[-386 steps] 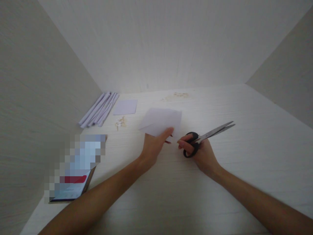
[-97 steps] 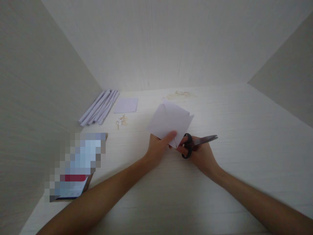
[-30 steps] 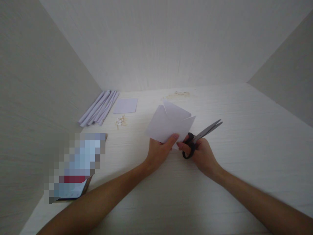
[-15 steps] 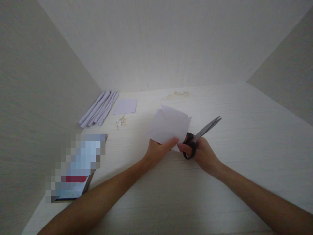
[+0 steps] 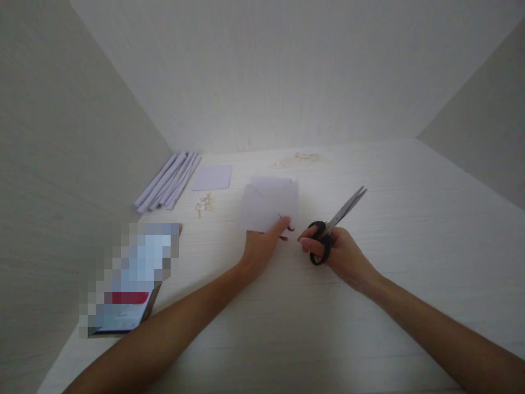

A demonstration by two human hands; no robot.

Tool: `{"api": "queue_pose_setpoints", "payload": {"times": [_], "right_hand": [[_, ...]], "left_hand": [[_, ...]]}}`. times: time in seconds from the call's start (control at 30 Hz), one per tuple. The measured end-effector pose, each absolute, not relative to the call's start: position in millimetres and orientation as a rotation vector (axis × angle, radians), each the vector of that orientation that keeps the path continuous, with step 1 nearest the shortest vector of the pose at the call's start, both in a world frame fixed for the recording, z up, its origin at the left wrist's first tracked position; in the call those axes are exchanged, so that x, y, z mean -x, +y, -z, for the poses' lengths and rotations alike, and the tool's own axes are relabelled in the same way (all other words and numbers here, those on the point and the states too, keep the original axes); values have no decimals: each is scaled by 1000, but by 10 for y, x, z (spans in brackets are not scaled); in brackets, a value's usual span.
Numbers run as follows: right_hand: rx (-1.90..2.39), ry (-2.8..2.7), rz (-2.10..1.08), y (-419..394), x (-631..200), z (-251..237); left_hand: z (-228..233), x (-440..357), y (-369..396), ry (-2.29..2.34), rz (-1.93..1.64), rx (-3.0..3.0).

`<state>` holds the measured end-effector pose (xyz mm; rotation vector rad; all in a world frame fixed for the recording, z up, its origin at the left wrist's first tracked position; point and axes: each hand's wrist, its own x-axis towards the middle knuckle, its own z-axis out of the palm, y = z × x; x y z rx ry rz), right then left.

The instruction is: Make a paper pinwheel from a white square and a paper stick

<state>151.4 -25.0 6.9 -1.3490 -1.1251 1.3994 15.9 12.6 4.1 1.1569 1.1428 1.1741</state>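
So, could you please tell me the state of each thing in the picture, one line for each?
folded white paper: held at its near edge by the left hand, low over the table
scissors: in the right hand, blades slightly open, clear of the paper
rolled paper strips: lying side by side by the left wall
small paper square: lying flat
paper scraps: small loose pile

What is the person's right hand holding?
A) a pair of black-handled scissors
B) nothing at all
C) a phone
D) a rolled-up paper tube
A: the right hand grips the scissors by their black handles, blades pointing up and away, while the left hand holds a white paper sheet.
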Motion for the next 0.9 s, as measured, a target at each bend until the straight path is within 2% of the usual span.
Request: {"api": "queue_pose_setpoints", "payload": {"times": [0.13, 0.3, 0.9], "right_hand": [[1374, -1200, -1667, -268, -1559, -126], [1302, -1275, -1827, -343, -1558, -161], [1397, -1449, -1779, -361, -1521, -148]], "left_hand": [[17, -133, 221, 1080, -1293, -1072], [37, -71, 352, 1049, -1364, -1003], [55, -58, 426, 968, -1398, -925]]}}
